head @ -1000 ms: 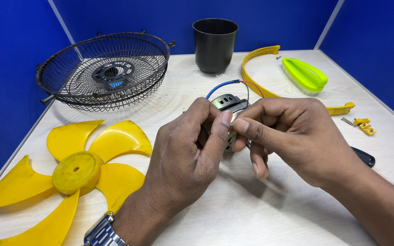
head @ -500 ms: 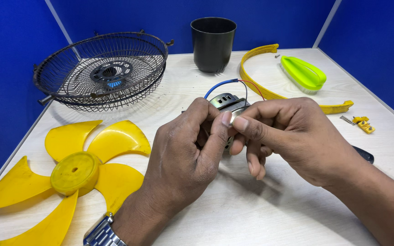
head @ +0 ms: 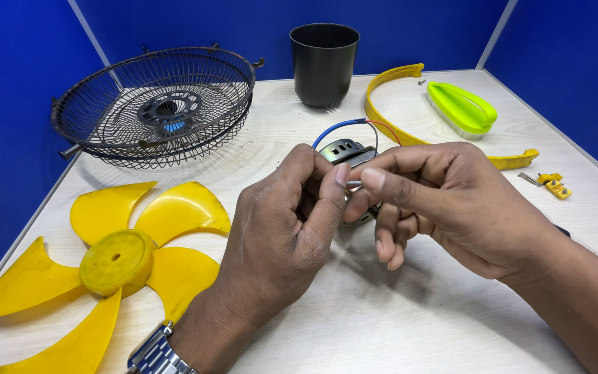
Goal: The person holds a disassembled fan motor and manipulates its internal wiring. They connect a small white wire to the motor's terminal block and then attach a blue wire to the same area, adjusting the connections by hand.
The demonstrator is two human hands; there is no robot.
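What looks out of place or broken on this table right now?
Nothing looks spilled or broken. The fan is in parts: yellow blade lying flat, wire guard upturned, loose clip by the right edge. Both the left hand and right hand grip the small motor.

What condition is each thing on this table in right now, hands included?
Left hand: closed around the small fan motor.
Right hand: fingertips pinching the motor's thin metal shaft.
Yellow fan blade: detached, lying flat.
Wire fan guard: off, resting dish-like.
Black cup: upright.
Green brush: bristles down.
Yellow ring strip: lying loose.
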